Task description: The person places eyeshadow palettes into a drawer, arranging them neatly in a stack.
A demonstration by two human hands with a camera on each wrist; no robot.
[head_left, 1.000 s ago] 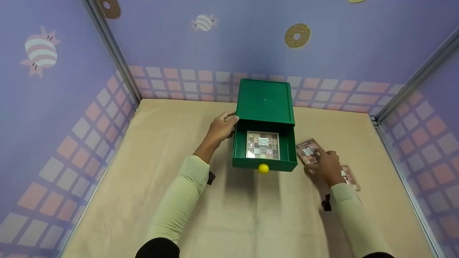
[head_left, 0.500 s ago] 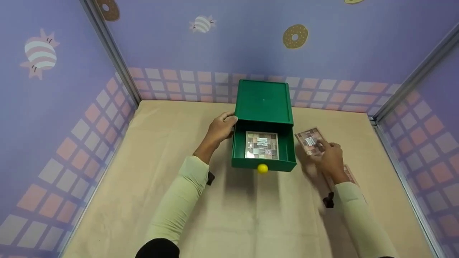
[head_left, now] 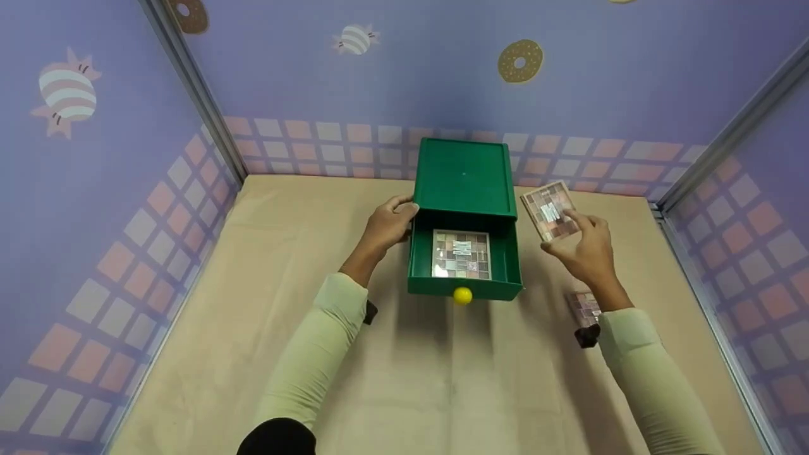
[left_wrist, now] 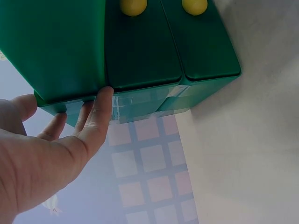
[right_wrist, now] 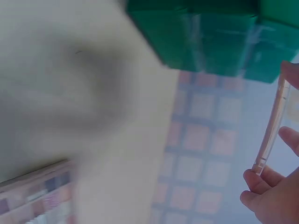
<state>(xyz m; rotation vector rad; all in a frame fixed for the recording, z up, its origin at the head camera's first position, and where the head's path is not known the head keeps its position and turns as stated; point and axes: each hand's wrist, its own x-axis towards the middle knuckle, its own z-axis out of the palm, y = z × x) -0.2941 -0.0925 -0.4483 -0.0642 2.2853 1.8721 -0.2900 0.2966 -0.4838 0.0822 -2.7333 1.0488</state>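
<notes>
A green drawer unit (head_left: 464,183) stands at the back, its top drawer (head_left: 499,291) pulled out. Inside that drawer lies a makeup palette (head_left: 458,258) with a grid of colours. My left hand (head_left: 388,226) rests against the unit's left side; in the left wrist view the hand (left_wrist: 56,161) has its fingers extended along the side. Right of the unit, my right hand (head_left: 589,253) holds another palette (head_left: 545,207) by its edges, tilted and raised. In the right wrist view this palette (right_wrist: 273,126) shows edge-on between thumb and fingers.
Another palette (head_left: 584,306) lies on the beige-covered table (head_left: 303,253) below the right wrist, partly hidden by it. Two closed drawers with yellow knobs (left_wrist: 133,6) show in the left wrist view. Patterned walls (head_left: 354,82) stand behind and at both sides.
My right hand has lifted the palette off the table and moved it up and toward the back, beside the unit. The left hand and the open drawer have stayed in place.
</notes>
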